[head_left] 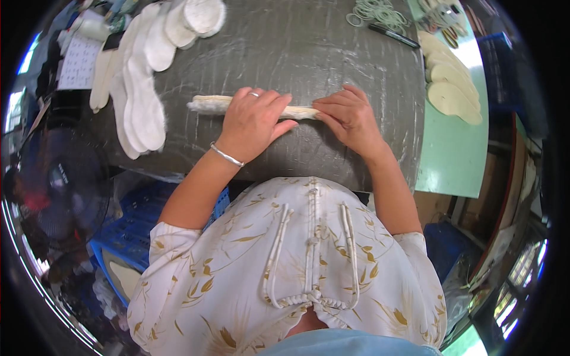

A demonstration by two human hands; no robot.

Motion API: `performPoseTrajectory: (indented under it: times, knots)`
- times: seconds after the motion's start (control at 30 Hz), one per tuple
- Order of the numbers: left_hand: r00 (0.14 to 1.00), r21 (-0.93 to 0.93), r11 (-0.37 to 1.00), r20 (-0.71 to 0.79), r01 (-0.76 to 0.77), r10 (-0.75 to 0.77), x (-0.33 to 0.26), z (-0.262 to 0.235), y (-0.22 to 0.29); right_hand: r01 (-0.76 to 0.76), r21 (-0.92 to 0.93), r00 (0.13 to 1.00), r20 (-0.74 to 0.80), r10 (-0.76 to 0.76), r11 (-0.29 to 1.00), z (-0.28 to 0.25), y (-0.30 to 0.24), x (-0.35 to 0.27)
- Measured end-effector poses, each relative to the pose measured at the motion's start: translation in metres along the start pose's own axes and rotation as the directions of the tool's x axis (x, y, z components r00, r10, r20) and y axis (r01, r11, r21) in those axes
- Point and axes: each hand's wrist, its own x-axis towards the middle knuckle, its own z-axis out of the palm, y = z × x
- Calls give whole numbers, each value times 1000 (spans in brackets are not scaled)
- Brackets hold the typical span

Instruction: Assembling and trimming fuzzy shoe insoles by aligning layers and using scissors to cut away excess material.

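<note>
A white short-sleeved blouse (285,261) with golden leaf print and corded loop trim; a silver bracelet (226,155) at the left wrist, a ring (254,94) on one finger.

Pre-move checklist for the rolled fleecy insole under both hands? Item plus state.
1. Left hand flat on the rolled insole: ok.
2. Right hand pinching the roll's right end: ok.
3. Roll lying on the grey work surface, away from its edges: ok.
4. Stack of white insoles apart from the roll: ok.
5. Roll tightness under the hands: cannot tell.
</note>
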Motion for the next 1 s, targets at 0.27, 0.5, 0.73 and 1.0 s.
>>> performPoseTrajectory:
  times: [0.27,0.5,0.73,1.0]
  knots:
    - [978,-325,925,127,198,-165,-33,-28,-60,-153,203,988,53,145,967,-16,8,-17]
    - [991,-243,961,63,133,-121,-21,-25,-33,-180,192,982,89,166,965,-28,11,-25]
    - [998,-105,994,51,-18,24,4,-9,-4,-95,-101,995,-43,91,990,-36,8,-41]
    - [990,-179,978,68,-109,123,37,-8,56,-26,-91,1000,-4,26,996,-44,-16,-40]
